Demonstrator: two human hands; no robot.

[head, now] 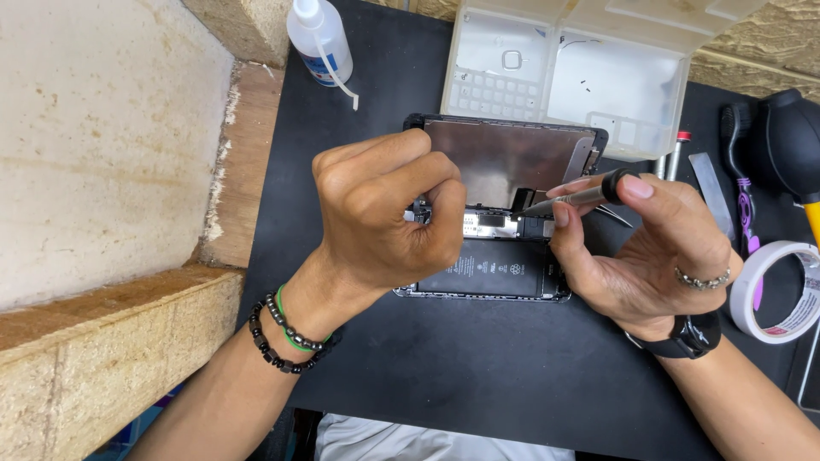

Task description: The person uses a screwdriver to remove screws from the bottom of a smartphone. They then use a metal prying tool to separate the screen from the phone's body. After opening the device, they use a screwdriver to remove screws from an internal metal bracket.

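Note:
An opened smartphone [495, 269] lies on a black mat [478, 367], its black battery showing and its screen panel [504, 158] folded up at the far side. My left hand [384, 213] is curled over the phone's left edge, fingers bent and pressing on the body. A small screwdriver [568, 199] with a black cap sits in my right hand [636, 248], held by thumb and fingers. Its tip points left and down onto the metal parts above the battery.
A clear plastic parts tray [581, 68] stands behind the phone. A white squeeze bottle [320, 38] is at the back left. Metal tools [709, 188], a black dust blower [790, 141] and a tape roll [781, 290] lie at the right. Pale stone blocks [102, 171] rise on the left.

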